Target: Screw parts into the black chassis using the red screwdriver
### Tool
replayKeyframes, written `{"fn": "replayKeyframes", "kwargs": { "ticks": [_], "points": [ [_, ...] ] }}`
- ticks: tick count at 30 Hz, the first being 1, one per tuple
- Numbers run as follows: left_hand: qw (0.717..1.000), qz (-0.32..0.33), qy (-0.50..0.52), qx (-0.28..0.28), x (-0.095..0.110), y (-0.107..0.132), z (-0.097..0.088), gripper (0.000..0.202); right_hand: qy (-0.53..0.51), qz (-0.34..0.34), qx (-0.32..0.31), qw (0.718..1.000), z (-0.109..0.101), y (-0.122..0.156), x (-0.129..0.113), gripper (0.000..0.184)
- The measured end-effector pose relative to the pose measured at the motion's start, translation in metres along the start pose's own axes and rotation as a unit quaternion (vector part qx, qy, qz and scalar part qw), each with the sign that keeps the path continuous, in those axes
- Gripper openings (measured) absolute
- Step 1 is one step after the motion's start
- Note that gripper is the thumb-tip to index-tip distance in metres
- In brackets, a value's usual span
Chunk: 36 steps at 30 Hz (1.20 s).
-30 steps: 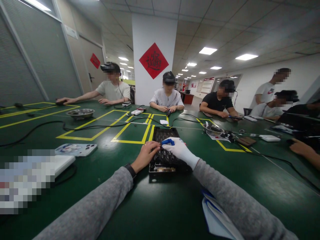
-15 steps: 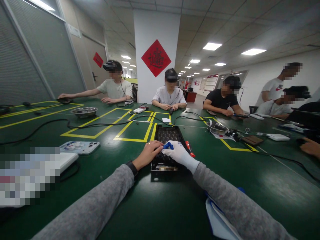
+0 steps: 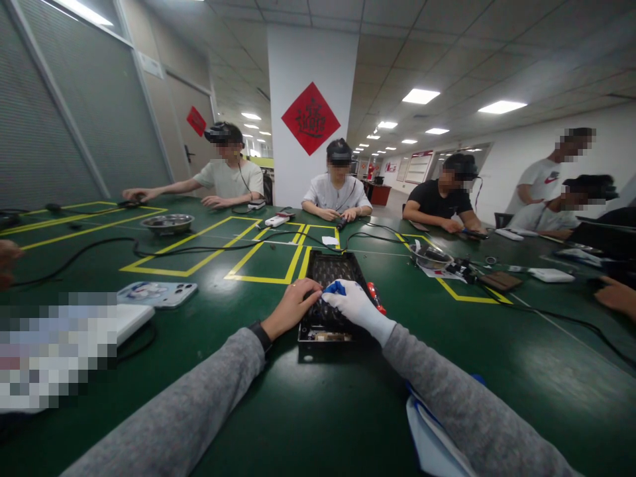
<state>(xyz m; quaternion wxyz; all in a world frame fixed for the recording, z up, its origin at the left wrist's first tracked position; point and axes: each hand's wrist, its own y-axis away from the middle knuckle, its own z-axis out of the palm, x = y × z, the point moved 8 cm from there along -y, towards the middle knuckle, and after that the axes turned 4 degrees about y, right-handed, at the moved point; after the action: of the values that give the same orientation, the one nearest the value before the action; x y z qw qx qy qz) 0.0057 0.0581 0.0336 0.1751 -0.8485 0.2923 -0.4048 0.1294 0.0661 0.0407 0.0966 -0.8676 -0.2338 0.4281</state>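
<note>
A black rectangular case (image 3: 342, 265) lies in front of me, its near end showing a brownish part (image 3: 325, 336) inside. My left hand (image 3: 292, 306), bare with a ring and a dark wristband, reaches over the case's left side with its fingers curled together. My right hand (image 3: 356, 306) wears a white glove with blue fingertips and is closed in a pinch over the middle of the case. The fingertips of both hands meet there. Whatever lies between them is hidden or too small to name. Just right of the case sits a red-orange object (image 3: 376, 298).
Left of me lie a phone (image 3: 157, 294) and a blurred white object (image 3: 134, 324). A metal bowl (image 3: 167, 223) stands farther back; black cables (image 3: 218, 246) cross the green table. Under my right forearm is a white-and-blue item (image 3: 432, 437). Several people sit around the table.
Another person's hand has come in at the left edge. My hands stay almost in place over the case, and the view has shifted slightly.
</note>
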Motion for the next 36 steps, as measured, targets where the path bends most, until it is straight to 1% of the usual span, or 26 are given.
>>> {"fn": "replayKeyframes", "kwargs": {
  "ticks": [3, 7, 10, 13, 15, 18, 23, 28, 30, 33, 36],
  "points": [
    [1.000, 0.007, 0.005, -0.003, 0.000, 0.000, 0.000, 0.024, -0.014, 0.001, -0.006, 1.000, 0.001, 0.000, -0.001, 0.020],
    [0.999, -0.003, -0.039, 0.015, -0.002, -0.001, -0.002, 0.022, -0.037, 0.018, -0.002, 0.999, 0.002, -0.001, 0.004, 0.022],
    [0.997, -0.019, -0.057, 0.037, -0.004, 0.000, -0.005, 0.022, -0.063, 0.046, 0.020, 0.997, 0.000, -0.003, 0.012, 0.027],
    [0.997, -0.016, -0.060, 0.046, -0.003, 0.001, -0.006, 0.022, -0.087, 0.063, 0.056, 0.993, -0.005, -0.004, 0.019, 0.026],
    [0.997, -0.011, -0.062, 0.047, -0.001, 0.001, -0.006, 0.022, -0.096, 0.067, 0.076, 0.990, -0.008, -0.005, 0.022, 0.026],
    [0.997, -0.004, -0.063, 0.050, 0.000, 0.001, -0.007, 0.022, -0.105, 0.063, 0.087, 0.989, -0.010, -0.006, 0.023, 0.025],
    [0.996, -0.004, -0.073, 0.058, 0.001, 0.002, -0.009, 0.022, -0.130, 0.044, 0.070, 0.988, -0.007, -0.009, 0.019, 0.019],
    [0.995, -0.001, -0.084, 0.059, 0.004, 0.002, -0.010, 0.022, -0.133, 0.039, 0.066, 0.988, -0.007, -0.008, 0.017, 0.022],
    [0.995, 0.006, -0.083, 0.058, 0.006, 0.002, -0.011, 0.023, -0.126, 0.034, 0.057, 0.990, -0.006, -0.006, 0.014, 0.022],
    [0.996, 0.031, -0.073, 0.040, 0.011, 0.001, -0.010, 0.025, -0.110, 0.024, 0.040, 0.993, -0.004, -0.002, 0.008, 0.021],
    [0.996, 0.057, -0.061, 0.025, 0.015, 0.001, -0.010, 0.027, -0.059, -0.003, 0.018, 0.998, -0.002, 0.000, -0.001, 0.021]
  ]
}}
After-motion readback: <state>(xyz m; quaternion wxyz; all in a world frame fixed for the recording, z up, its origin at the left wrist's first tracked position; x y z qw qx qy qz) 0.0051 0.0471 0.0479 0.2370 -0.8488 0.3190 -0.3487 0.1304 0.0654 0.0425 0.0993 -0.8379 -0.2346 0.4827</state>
